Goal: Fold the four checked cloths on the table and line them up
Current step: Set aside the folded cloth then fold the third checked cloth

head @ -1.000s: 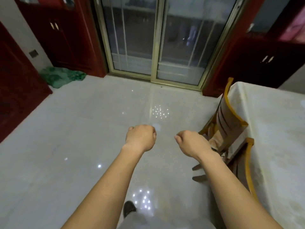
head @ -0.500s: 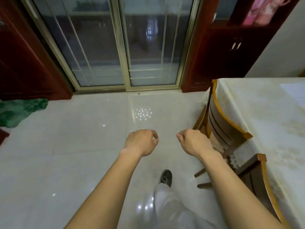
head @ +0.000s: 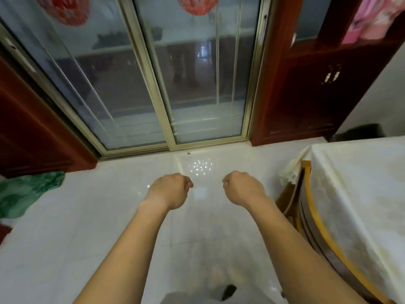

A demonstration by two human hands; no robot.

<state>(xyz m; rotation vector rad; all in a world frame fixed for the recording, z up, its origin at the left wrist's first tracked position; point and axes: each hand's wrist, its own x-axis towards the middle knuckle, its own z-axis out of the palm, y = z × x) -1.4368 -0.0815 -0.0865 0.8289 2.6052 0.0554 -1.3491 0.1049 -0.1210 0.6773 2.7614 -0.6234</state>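
Observation:
No checked cloth is in view. My left hand (head: 173, 189) and my right hand (head: 241, 188) are held out in front of me above the pale tiled floor, both with fingers curled into fists and holding nothing. They hang side by side, a short gap between them. The table (head: 359, 194), covered with a cream cloth, stands at the right edge of the view, to the right of my right forearm; what shows of its top carries nothing.
A wooden chair (head: 306, 216) is pushed against the table's left side. Sliding glass doors (head: 171, 84) stand ahead, flanked by dark red cabinets (head: 306, 88). A green cloth (head: 26, 191) lies on the floor at far left. My shoe (head: 229, 291) shows below.
The view has turned right and tilted up: the doors now fill the top and the table sits further right. Both fists stay out in front, still holding nothing.

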